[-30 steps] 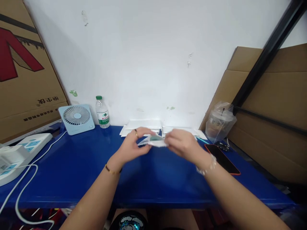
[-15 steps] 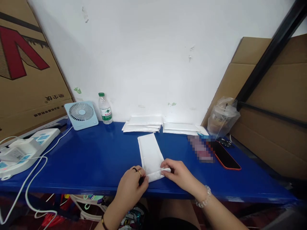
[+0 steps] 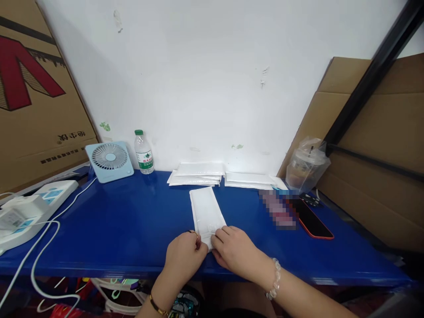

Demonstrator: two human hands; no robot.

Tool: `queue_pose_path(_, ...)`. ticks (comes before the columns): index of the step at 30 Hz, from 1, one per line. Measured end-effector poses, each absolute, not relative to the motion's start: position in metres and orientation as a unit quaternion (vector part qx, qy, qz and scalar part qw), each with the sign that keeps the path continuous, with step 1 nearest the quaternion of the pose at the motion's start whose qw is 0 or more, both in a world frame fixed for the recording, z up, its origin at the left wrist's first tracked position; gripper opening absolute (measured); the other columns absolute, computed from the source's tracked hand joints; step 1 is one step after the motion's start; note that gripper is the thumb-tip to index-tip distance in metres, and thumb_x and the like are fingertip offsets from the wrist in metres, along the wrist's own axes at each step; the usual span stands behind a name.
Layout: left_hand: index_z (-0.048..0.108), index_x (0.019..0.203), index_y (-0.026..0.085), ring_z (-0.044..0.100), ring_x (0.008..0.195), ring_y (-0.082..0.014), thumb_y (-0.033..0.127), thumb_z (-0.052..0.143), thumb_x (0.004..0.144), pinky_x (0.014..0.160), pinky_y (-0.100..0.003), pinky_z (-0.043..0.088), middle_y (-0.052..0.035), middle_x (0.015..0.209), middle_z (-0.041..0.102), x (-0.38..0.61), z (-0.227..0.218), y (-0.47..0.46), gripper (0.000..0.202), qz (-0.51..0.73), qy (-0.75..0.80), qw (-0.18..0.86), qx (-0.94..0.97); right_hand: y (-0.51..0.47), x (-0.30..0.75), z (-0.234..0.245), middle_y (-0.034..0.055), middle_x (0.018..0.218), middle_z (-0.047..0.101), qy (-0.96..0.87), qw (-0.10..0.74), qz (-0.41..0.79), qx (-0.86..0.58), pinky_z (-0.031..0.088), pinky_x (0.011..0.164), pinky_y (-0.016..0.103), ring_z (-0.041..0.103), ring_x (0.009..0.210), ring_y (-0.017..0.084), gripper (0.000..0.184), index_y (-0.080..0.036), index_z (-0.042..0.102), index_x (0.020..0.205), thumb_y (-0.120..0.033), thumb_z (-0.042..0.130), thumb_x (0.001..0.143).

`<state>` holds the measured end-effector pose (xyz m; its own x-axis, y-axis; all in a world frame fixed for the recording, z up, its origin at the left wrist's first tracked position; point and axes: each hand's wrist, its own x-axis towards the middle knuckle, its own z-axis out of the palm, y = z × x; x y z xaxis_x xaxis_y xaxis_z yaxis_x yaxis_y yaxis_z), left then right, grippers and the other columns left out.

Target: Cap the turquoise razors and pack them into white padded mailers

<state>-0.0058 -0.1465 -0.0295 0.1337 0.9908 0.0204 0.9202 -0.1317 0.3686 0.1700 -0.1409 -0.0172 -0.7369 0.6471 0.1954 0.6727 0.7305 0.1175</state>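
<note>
A narrow white padded envelope (image 3: 207, 207) lies flat on the blue table (image 3: 132, 221), its near end between my hands. My left hand (image 3: 185, 252) is closed on the left corner of that end, thumb and fingers pinched together. On the right side, my right hand (image 3: 236, 248) bends its fingers over the near edge and grips it. The folds under my fingers are partly hidden. Beyond the envelope, two stacks of similar white envelopes, a left stack (image 3: 197, 172) and a right stack (image 3: 250, 179), rest against the wall.
A light blue fan (image 3: 111, 161) and a water bottle (image 3: 144, 154) stand at the back left. A power strip (image 3: 56, 194) with white cables sits at the left edge. On the right are a phone (image 3: 313, 218) and a bagged drink cup (image 3: 304, 163). Cardboard flanks both sides.
My right hand has moved left along the envelope's near end, closer to my left hand, and its fingers now curl down over the edge. My left hand stays at the left corner.
</note>
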Motion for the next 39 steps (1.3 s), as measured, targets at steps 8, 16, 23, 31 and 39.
queue_pose_path(8, 0.049, 0.075, 0.024, 0.059, 0.065, -0.0226, 0.026, 0.045, 0.072, 0.052, -0.028, 0.027, -0.0018, 0.069, 0.062, -0.01, -0.027, -0.138, 0.005, 0.119, 0.638, 0.15, 0.746, -0.138, 0.168, -0.006, 0.0053, 0.084, 0.06, -0.934, 0.04, -0.108, -0.339, 0.038, 0.059, 0.03, 0.055, 0.073, 0.018, 0.012, -0.018, 0.054, 0.095, -0.02, 0.05, 0.084)
queue_pose_path(16, 0.046, 0.095, 0.024, 0.053, 0.056, -0.0147, 0.029, 0.046, 0.08, 0.052, -0.024, 0.029, 0.004, 0.066, 0.056, -0.015, -0.037, -0.144, 0.016, 0.292, 0.628, 0.234, 0.682, -0.126, 0.173, -0.003, 0.0048, 0.078, 0.06, -0.947, 0.077, -0.134, -0.281, 0.039, 0.057, 0.027, 0.054, 0.068, 0.017, 0.012, -0.016, 0.056, 0.086, -0.011, 0.046, 0.085)
queue_pose_path(23, 0.043, 0.11, 0.021, 0.044, 0.058, -0.0125, 0.04, 0.041, 0.087, 0.054, -0.023, 0.037, 0.0012, 0.074, 0.046, -0.03, -0.043, -0.148, 0.029, 0.571, 0.523, 0.35, 0.527, -0.038, 0.18, 0.08, 0.0002, 0.068, 0.06, -0.763, 0.468, 0.156, -0.417, 0.039, 0.054, 0.021, 0.052, 0.059, 0.011, 0.021, -0.015, 0.065, 0.092, -0.025, 0.05, 0.081)
queue_pose_path(31, 0.047, 0.107, 0.021, 0.042, 0.058, -0.0129, 0.041, 0.046, 0.085, 0.054, -0.024, 0.037, 0.0006, 0.074, 0.046, -0.023, -0.033, -0.152, 0.03, 0.577, 0.515, 0.376, 0.511, 0.099, 0.161, 0.052, 0.0064, 0.072, 0.066, -0.645, 0.441, 0.187, -0.595, 0.048, 0.058, 0.025, 0.058, 0.059, 0.013, 0.03, -0.007, 0.064, 0.092, -0.018, 0.042, 0.075)
queue_pose_path(39, 0.043, 0.11, 0.023, 0.041, 0.059, -0.013, 0.04, 0.046, 0.086, 0.056, -0.025, 0.037, 0.0016, 0.073, 0.045, -0.021, -0.029, -0.154, 0.03, 0.571, 0.516, 0.393, 0.504, 0.097, 0.243, 0.023, 0.0097, 0.121, 0.059, -0.74, 0.211, 0.028, -0.638, 0.036, 0.096, 0.032, 0.05, 0.114, 0.023, 0.053, -0.018, 0.056, 0.12, -0.013, 0.058, 0.067)
